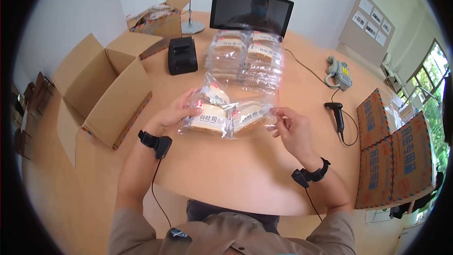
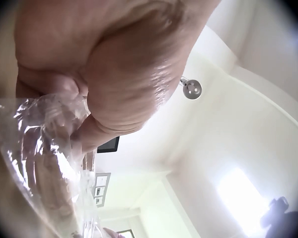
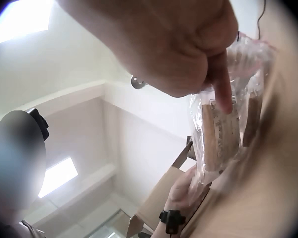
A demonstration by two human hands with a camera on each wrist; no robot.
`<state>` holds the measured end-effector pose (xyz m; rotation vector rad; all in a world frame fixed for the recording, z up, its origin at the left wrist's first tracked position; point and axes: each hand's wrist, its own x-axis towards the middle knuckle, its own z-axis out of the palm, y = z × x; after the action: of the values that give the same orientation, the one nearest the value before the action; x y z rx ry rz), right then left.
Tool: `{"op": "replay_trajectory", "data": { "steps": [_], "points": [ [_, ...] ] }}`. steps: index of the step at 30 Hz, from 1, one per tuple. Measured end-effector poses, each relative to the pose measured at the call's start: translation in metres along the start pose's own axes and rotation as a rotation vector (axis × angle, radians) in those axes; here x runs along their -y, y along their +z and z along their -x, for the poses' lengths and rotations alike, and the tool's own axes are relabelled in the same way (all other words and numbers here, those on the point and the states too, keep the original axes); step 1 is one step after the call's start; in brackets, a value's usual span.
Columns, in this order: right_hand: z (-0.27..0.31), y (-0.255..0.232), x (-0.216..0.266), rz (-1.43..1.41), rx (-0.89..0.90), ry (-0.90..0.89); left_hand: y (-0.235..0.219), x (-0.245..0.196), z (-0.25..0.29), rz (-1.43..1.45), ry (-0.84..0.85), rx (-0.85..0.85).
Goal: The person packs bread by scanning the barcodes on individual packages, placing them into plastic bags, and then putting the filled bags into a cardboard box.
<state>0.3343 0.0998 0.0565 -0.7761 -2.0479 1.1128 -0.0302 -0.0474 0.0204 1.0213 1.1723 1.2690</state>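
Note:
In the head view my left hand (image 1: 181, 112) grips a clear-wrapped bread packet (image 1: 204, 119) by its left side, thumb on the front. Beside it on the right lies a second bread packet (image 1: 247, 114), tilted, and my right hand (image 1: 293, 131) pinches the film at its right end. Behind these two, another bread packet (image 1: 216, 94) leans up at an angle. The left wrist view has crinkled film (image 2: 44, 158) under the left fingers. In the right wrist view a finger (image 3: 222, 91) overlaps the face of a packet (image 3: 221, 134).
Stacked bread packets (image 1: 245, 61) stand behind, before a monitor (image 1: 252, 9). To the left are an open carton (image 1: 113, 108), a black printer (image 1: 182, 55) and a filled carton (image 1: 160, 28). On the right are a telephone (image 1: 340, 73), a barcode scanner (image 1: 336, 115) and printed cartons (image 1: 396, 156).

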Motion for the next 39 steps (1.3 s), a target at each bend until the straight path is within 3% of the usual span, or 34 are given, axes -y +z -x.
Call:
{"op": "replay_trajectory", "data": {
  "steps": [5,9,12,13,14,15,17,18,20,22,24,26,31,34,36,39],
  "points": [
    [0.042,0.025,-0.021,-0.036,0.078,0.1,-0.007,-0.002,0.011,0.052,-0.132,0.013],
    [0.063,0.035,-0.016,-0.051,0.129,0.209,-0.023,0.009,0.011,-0.119,-0.196,-0.008],
    [0.054,0.019,-0.032,0.139,0.16,0.157,-0.023,0.003,0.015,-0.347,-0.18,-0.017],
    [0.049,0.016,-0.029,0.14,0.16,0.166,-0.02,-0.006,0.019,-0.577,-0.201,-0.035],
    [0.041,0.013,-0.019,0.151,0.105,0.203,-0.018,-0.011,0.021,-0.807,-0.22,-0.052],
    [0.033,0.011,-0.014,0.161,0.049,0.24,-0.015,-0.009,0.02,-0.804,-0.225,-0.047],
    [0.016,0.005,-0.034,0.223,0.028,0.158,-0.006,-0.007,0.019,-0.935,-0.151,-0.289],
    [0.008,0.002,-0.047,0.282,0.008,0.067,-0.003,-0.005,0.017,-0.934,-0.154,-0.287],
    [-0.005,0.004,-0.064,0.289,0.02,0.044,0.003,0.0,0.013,-1.013,0.26,-0.278],
    [-0.013,0.005,-0.071,0.294,0.034,0.017,0.01,0.011,0.007,-1.044,0.289,-0.192],
    [-0.02,0.009,-0.067,0.299,0.06,0.1,0.02,0.013,0.005,-1.072,0.318,-0.107],
    [-0.023,0.013,-0.068,0.315,0.047,0.103,0.031,0.015,0.006,-1.272,0.358,-0.029],
    [-0.025,0.026,-0.068,0.237,0.009,0.068,0.031,0.017,0.007,-1.257,0.287,0.004],
    [-0.028,0.03,-0.068,0.385,0.019,-0.027,0.029,0.02,0.006,-1.268,0.315,0.011],
    [-0.028,0.036,-0.069,0.296,0.037,0.111,0.029,0.02,0.006,-1.282,0.33,0.017],
    [-0.03,0.039,-0.06,0.481,0.025,0.056,0.032,0.02,0.006,-1.308,0.322,0.011]
  ]
}}
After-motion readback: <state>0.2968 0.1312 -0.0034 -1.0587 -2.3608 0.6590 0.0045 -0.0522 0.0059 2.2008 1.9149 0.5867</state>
